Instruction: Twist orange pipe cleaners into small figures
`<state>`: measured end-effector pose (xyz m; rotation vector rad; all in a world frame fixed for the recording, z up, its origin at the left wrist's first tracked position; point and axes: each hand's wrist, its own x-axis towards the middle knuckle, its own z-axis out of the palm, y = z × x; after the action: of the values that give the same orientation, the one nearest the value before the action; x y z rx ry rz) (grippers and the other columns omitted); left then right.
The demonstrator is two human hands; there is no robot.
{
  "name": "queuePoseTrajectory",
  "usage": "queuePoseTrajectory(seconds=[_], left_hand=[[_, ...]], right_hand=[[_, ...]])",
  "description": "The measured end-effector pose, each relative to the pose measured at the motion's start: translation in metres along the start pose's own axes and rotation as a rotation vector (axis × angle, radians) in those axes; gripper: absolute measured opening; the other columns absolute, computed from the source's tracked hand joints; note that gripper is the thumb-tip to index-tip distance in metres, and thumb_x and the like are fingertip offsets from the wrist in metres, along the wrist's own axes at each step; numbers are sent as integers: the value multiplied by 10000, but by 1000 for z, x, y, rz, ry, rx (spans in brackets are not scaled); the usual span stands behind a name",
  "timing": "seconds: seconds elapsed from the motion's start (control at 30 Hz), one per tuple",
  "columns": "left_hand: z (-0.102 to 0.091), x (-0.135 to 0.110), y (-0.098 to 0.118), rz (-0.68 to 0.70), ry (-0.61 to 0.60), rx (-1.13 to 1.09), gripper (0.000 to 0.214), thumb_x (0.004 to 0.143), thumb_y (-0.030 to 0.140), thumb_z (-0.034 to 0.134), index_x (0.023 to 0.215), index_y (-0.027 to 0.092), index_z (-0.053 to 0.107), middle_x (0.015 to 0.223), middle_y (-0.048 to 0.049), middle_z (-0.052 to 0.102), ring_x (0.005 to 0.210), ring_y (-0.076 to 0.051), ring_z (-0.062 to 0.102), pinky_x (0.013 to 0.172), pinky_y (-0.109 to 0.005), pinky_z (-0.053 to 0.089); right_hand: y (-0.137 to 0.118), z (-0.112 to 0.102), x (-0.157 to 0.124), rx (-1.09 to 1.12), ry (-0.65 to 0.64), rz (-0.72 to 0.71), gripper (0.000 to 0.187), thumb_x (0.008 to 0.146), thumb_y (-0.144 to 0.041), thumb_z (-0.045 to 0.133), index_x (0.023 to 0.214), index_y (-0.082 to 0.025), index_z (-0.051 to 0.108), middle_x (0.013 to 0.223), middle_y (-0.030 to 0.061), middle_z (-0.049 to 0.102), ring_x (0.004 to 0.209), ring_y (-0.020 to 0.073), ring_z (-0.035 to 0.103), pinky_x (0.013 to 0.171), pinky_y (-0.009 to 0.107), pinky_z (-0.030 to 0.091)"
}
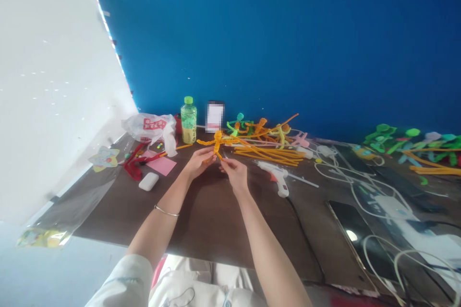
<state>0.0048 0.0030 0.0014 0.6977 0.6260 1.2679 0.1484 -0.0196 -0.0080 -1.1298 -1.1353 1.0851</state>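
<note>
this spot is serving as a craft workspace: a dark table (212,220) is holding a hot glue gun (275,177), loose orange pipe cleaners (268,156) and twisted pipe-cleaner figures (406,141), with a blue wall (252,43) rising behind them.

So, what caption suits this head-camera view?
Left hand and right hand hold an orange pipe-cleaner figure near a hot glue gun.

Lying ahead of the hands and blocking the way: a pile of orange pipe cleaners (268,156). Sitting just beside the right hand (234,175): a glue gun (275,177). Lying past the left hand (196,163): pink paper (161,164) and a small white box (149,181). Stretching toward the person: a brown table (201,220), leaving room for passing.
</note>
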Motion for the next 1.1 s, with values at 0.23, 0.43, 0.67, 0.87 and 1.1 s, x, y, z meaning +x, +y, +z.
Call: queuePoseTrajectory(seconds=[0.23,0.43,0.67,0.87,1.1], left_hand=[[4,-1,-4,37,29,-85,235,659,73,637,891,102,650,769,-52,642,702,-86,599,774,-228,462],[8,-1,-9,104,60,-111,278,597,72,691,867,129,656,791,-33,649,742,-85,597,802,-236,451],[4,-2,-6,23,-21,100,309,621,251,728,893,117,671,773,-52,651,648,-83,571,700,-241,456],[-5,-2,-2,95,-48,371,362,627,349,713,891,105,676,631,-21,611,605,-94,561,659,-243,452],[-9,4,-1,139,-72,318,335,684,428,647,827,138,560,680,-39,643,636,-144,615,661,-301,491]], right_hand=[[-1,2,-1,-104,-73,-68,320,626,-427,648,803,-162,682,738,59,687,595,181,636,586,334,542],[-1,2,-3,-166,-81,-105,258,668,-360,613,820,-161,676,734,59,683,583,173,629,572,310,527],[2,-5,0,-249,-37,-194,214,708,-299,554,837,-186,682,811,60,684,604,170,623,616,316,513],[-5,-7,-5,-406,-65,-362,209,748,-225,491,809,-219,690,821,57,672,737,195,615,732,340,489],[-27,-23,17,-592,81,-551,246,779,-187,435,797,-190,680,870,95,637,814,205,589,708,334,477]])
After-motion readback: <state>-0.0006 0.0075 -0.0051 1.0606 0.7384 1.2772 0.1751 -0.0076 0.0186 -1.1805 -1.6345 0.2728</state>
